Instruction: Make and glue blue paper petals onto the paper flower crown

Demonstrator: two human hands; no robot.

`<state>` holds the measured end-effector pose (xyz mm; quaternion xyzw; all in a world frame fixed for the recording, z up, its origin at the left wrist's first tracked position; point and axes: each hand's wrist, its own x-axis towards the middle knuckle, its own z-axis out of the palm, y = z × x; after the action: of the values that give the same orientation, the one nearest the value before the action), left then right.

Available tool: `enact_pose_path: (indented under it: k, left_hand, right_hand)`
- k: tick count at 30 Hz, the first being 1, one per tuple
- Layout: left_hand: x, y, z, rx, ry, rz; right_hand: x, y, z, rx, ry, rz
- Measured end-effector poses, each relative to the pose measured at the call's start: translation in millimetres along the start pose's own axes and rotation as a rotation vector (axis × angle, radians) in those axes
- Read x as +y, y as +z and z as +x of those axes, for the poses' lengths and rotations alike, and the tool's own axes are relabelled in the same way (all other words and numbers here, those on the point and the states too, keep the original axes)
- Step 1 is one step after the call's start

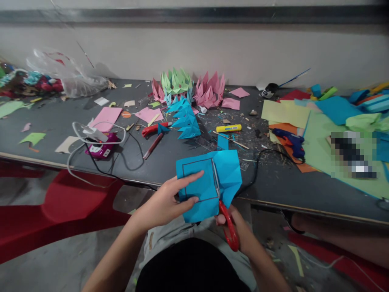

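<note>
A sheet of blue paper [196,184] with a black rectangle drawn on it is held above my lap at the table's front edge. My left hand [173,196] grips its left part, with two digits lying on top and the other fingers hidden underneath. In my right hand [235,225] are red-handled scissors [228,227], pointing away from me. Their blades lie along the right-hand drawn line, and the paper to the right of them is bent and creased. Part of my right hand is hidden behind the handles and the paper.
Folded pointed paper pieces in blue [185,117], green [176,81] and pink [209,89] stand at the back. A yellow glue stick [228,128], a red-handled tool [156,129], a blue glue gun [290,140] and a purple power socket [103,148] with cables lie about.
</note>
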<state>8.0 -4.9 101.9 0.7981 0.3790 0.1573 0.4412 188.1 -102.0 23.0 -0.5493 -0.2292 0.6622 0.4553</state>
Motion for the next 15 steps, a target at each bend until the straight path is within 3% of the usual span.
enact_pose_path:
  k: [9, 15]
  left_hand:
    - [-2.7, 1.8, -1.4, 0.008, -0.032, -0.011]
    - [-3.4, 1.9, 0.7, 0.010, -0.063, -0.206]
  right_hand:
    - [-2.6, 3.6, -1.7, 0.021, -0.011, 0.024]
    - [6.7, 1.6, 1.3, 0.070, 0.070, 0.071]
